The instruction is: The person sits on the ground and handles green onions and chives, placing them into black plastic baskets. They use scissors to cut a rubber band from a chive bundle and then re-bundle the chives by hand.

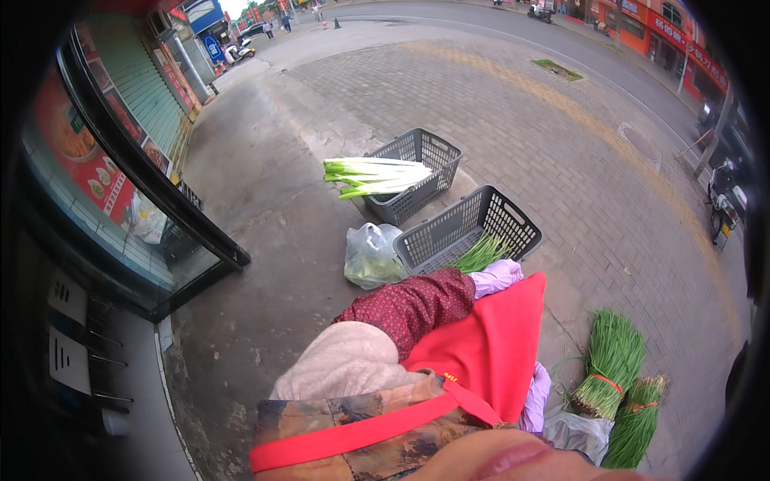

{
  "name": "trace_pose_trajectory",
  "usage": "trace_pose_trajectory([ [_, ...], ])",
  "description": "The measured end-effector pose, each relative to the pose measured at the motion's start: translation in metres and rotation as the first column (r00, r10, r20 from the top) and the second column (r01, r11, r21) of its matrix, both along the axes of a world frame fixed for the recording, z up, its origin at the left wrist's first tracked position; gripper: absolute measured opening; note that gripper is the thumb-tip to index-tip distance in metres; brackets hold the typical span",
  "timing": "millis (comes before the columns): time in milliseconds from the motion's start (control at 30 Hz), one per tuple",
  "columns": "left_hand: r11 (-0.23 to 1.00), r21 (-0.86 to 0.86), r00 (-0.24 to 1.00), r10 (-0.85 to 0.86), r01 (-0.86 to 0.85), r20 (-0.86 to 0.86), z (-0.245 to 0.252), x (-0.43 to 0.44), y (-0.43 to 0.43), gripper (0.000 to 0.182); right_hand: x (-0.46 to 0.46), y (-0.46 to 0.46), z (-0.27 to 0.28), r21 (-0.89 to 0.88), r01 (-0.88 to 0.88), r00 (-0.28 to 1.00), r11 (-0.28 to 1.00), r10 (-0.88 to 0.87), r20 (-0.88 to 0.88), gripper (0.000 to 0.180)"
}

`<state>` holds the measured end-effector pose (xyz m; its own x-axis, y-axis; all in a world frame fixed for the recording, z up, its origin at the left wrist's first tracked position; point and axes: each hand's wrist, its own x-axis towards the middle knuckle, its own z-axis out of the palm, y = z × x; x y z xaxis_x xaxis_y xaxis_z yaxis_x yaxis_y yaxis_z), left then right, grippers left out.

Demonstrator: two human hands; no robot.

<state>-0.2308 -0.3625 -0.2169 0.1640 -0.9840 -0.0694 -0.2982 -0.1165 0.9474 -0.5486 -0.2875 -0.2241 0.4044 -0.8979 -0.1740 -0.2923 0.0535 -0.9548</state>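
Note:
My left hand (pixel 498 277), in a lilac glove below a dark red patterned sleeve, is at the near edge of a grey plastic basket (pixel 439 231). Green chives (pixel 481 252) lie in that basket beside the hand; its fingers are too unclear to show a grip. My right hand (pixel 535 397), gloved in lilac too, is mostly hidden behind the red apron (pixel 481 349). Close to it are a crumpled clear plastic bag (pixel 580 434) and two bundles of chives, one (pixel 616 355) and another (pixel 639 421), each tied with a red band.
Large scallions (pixel 379 174) lie across a second grey basket (pixel 415 201). A knotted plastic bag with greens (pixel 373 258) stands beside the baskets. A glass door (pixel 150 180) is at left. Paving surrounds the goods; a parked motorcycle (pixel 725 204) is at right.

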Motion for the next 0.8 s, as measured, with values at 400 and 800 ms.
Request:
trace_pose_trajectory([
  [400,0.893,-0.262,0.894,-0.415,0.365,-0.169,0.083,-0.085,-0.066,0.044,-0.041,0.011,-0.003,0.155,0.419,0.865,0.895,-0.445,0.232,0.031],
  [800,0.946,-0.126,0.9,-0.323,0.298,-0.292,0.038,-0.152,-0.108,0.046,-0.039,-0.028,-0.128,0.768,0.355,0.496,0.533,-0.804,0.328,0.049],
])
